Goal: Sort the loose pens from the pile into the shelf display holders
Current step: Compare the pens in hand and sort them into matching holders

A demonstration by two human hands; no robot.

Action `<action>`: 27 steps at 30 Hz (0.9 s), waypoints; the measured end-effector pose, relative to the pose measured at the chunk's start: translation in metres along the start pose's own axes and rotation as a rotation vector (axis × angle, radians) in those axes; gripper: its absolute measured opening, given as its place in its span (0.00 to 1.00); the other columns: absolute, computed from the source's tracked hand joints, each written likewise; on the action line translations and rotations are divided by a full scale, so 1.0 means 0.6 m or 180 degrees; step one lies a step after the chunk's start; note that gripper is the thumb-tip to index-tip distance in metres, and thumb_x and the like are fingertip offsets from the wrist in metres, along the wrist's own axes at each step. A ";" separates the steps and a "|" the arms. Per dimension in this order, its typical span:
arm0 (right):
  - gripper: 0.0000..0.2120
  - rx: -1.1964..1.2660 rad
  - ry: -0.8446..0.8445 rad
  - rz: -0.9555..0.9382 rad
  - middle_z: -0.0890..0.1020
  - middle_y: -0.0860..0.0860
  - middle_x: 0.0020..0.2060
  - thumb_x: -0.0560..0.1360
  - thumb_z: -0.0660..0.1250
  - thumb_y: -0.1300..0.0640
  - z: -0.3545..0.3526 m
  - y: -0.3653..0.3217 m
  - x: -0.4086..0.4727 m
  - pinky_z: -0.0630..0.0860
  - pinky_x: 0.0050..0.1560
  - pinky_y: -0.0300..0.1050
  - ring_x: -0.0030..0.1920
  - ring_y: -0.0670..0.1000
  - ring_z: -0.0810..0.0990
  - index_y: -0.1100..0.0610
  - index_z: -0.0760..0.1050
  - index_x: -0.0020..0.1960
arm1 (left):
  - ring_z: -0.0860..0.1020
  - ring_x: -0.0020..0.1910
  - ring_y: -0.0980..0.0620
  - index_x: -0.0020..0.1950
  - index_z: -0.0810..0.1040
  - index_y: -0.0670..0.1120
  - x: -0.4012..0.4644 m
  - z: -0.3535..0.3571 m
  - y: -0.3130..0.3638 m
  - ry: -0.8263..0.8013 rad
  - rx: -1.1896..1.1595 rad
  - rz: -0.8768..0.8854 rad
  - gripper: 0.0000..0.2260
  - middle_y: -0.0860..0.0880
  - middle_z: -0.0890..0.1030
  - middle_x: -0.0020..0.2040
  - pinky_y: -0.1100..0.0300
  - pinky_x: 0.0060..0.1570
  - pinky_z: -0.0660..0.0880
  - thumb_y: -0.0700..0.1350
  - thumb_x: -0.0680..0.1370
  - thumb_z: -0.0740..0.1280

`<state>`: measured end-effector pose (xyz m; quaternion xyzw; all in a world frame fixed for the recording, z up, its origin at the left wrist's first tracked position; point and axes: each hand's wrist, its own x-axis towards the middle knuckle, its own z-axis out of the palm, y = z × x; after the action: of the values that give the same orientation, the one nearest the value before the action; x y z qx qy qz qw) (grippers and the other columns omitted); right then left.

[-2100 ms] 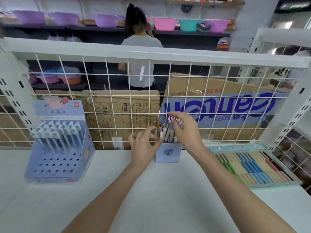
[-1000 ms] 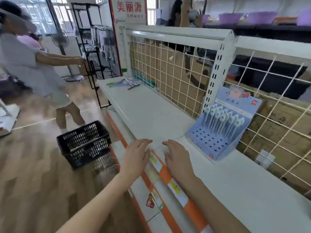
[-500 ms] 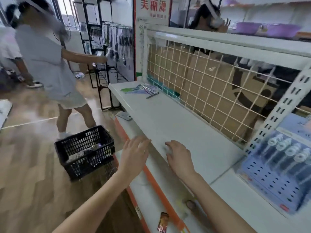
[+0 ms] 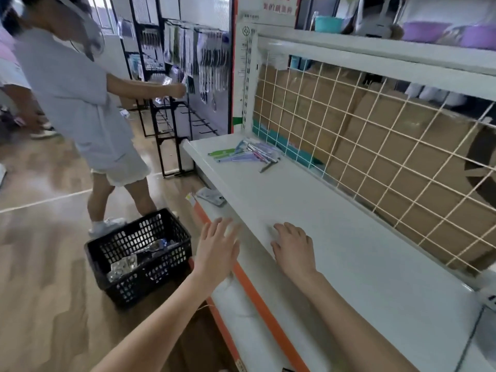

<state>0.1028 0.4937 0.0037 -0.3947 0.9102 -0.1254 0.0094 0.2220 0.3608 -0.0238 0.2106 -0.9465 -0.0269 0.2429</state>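
Observation:
A pile of loose pens point(image 4: 247, 154), green, purple and pink, lies at the far left end of the white shelf point(image 4: 308, 210), close to the wire grid back. My left hand point(image 4: 218, 248) hovers open over the shelf's front edge, fingers spread, holding nothing. My right hand point(image 4: 294, 247) rests palm down on the shelf top, fingers apart, also empty. Both hands are well short of the pile. Only a corner of a display holder point(image 4: 489, 298) shows at the right edge.
A black plastic basket point(image 4: 139, 257) with packets inside stands on the wooden floor left of the shelf. A person in a light shirt point(image 4: 77, 103) stands beyond it, reaching to a black hanging rack point(image 4: 188, 63). A small packet point(image 4: 212, 197) lies on the lower ledge.
The view has swung left from the pen cup and holders toward the pile. Both hands left the cup and now sit over the bare shelf, closer to the pens.

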 end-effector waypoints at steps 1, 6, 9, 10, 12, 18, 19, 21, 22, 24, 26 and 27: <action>0.17 0.0007 -0.0017 0.0028 0.70 0.50 0.64 0.80 0.56 0.55 0.006 -0.002 0.025 0.63 0.61 0.46 0.64 0.54 0.67 0.53 0.64 0.68 | 0.79 0.54 0.41 0.55 0.81 0.46 0.016 0.006 -0.014 -0.0027 -0.0012 0.0011 0.19 0.44 0.81 0.54 0.43 0.53 0.75 0.40 0.65 0.76; 0.16 0.0230 -0.0087 0.0175 0.71 0.53 0.64 0.78 0.55 0.59 0.038 -0.024 0.178 0.64 0.59 0.47 0.63 0.56 0.68 0.55 0.67 0.66 | 0.80 0.51 0.43 0.57 0.79 0.47 0.130 0.047 -0.103 -0.0140 -0.0025 -0.0014 0.15 0.45 0.81 0.54 0.46 0.50 0.77 0.44 0.70 0.70; 0.17 0.0358 -0.0088 0.0287 0.70 0.53 0.66 0.78 0.56 0.58 0.051 -0.034 0.277 0.63 0.62 0.48 0.65 0.57 0.67 0.55 0.66 0.67 | 0.80 0.51 0.42 0.59 0.78 0.47 0.218 0.071 -0.161 -0.0224 -0.0002 -0.0023 0.16 0.45 0.80 0.55 0.46 0.51 0.76 0.44 0.72 0.70; 0.18 0.0414 -0.0111 0.0343 0.69 0.54 0.66 0.78 0.55 0.58 0.055 -0.034 0.307 0.63 0.62 0.48 0.65 0.57 0.67 0.55 0.65 0.68 | 0.79 0.53 0.41 0.61 0.77 0.48 0.246 0.078 -0.177 -0.0295 -0.0046 -0.0035 0.16 0.45 0.79 0.57 0.47 0.53 0.75 0.43 0.73 0.70; 0.18 0.0529 -0.0155 0.0463 0.69 0.54 0.67 0.79 0.55 0.59 0.062 -0.032 0.361 0.64 0.62 0.48 0.65 0.57 0.67 0.55 0.65 0.68 | 0.76 0.59 0.43 0.66 0.73 0.49 0.301 0.089 -0.197 -0.0423 -0.0114 -0.0106 0.17 0.47 0.76 0.63 0.49 0.59 0.70 0.46 0.77 0.65; 0.19 0.0721 -0.0055 0.0755 0.69 0.55 0.66 0.80 0.56 0.55 0.072 -0.020 0.472 0.64 0.63 0.49 0.66 0.57 0.67 0.55 0.63 0.70 | 0.71 0.65 0.46 0.72 0.64 0.52 0.431 0.136 -0.232 -0.0583 -0.0298 -0.0197 0.19 0.50 0.68 0.70 0.55 0.61 0.65 0.49 0.81 0.56; 0.20 0.0706 -0.0042 0.0790 0.69 0.55 0.67 0.80 0.56 0.54 0.075 -0.020 0.483 0.63 0.63 0.49 0.66 0.57 0.66 0.55 0.62 0.71 | 0.71 0.64 0.45 0.72 0.66 0.51 0.447 0.146 -0.237 -0.0601 -0.0396 -0.0190 0.18 0.49 0.69 0.70 0.55 0.61 0.65 0.48 0.81 0.57; 0.21 0.0631 0.0008 0.0867 0.68 0.54 0.67 0.80 0.55 0.52 0.079 -0.018 0.502 0.63 0.64 0.48 0.66 0.56 0.66 0.53 0.62 0.72 | 0.73 0.62 0.42 0.70 0.69 0.48 0.478 0.165 -0.243 -0.0673 -0.0582 -0.0143 0.18 0.46 0.72 0.67 0.52 0.59 0.68 0.46 0.80 0.59; 0.21 0.0582 0.0034 0.0907 0.69 0.53 0.67 0.80 0.55 0.51 0.082 -0.017 0.510 0.63 0.64 0.48 0.66 0.56 0.66 0.53 0.62 0.72 | 0.74 0.60 0.41 0.69 0.70 0.47 0.495 0.174 -0.245 -0.0717 -0.0653 -0.0132 0.17 0.45 0.74 0.65 0.51 0.57 0.69 0.45 0.80 0.61; 0.21 0.0493 0.0065 0.0970 0.69 0.52 0.67 0.80 0.56 0.50 0.085 -0.014 0.519 0.63 0.63 0.47 0.66 0.55 0.66 0.52 0.64 0.71 | 0.76 0.57 0.40 0.68 0.72 0.46 0.528 0.189 -0.249 -0.0816 -0.0685 -0.0114 0.17 0.44 0.76 0.62 0.49 0.54 0.72 0.44 0.79 0.61; 0.19 0.0474 0.0120 0.1036 0.70 0.51 0.67 0.80 0.56 0.51 0.088 -0.011 0.523 0.64 0.63 0.46 0.66 0.54 0.67 0.52 0.66 0.69 | 0.76 0.54 0.40 0.67 0.73 0.46 0.558 0.200 -0.249 -0.0937 -0.0697 -0.0091 0.16 0.44 0.76 0.59 0.50 0.53 0.72 0.44 0.79 0.60; 0.17 0.0493 0.0172 0.1076 0.70 0.51 0.66 0.80 0.56 0.51 0.089 -0.009 0.524 0.64 0.63 0.47 0.65 0.54 0.68 0.52 0.67 0.68 | 0.76 0.53 0.40 0.65 0.74 0.46 0.571 0.206 -0.249 -0.1004 -0.0692 -0.0080 0.15 0.44 0.76 0.58 0.50 0.52 0.72 0.45 0.80 0.60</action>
<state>-0.1035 0.2515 -0.0208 -0.2306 0.9511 -0.2022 0.0363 -0.0505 0.0777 -0.0019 0.1881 -0.9617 -0.1647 0.1125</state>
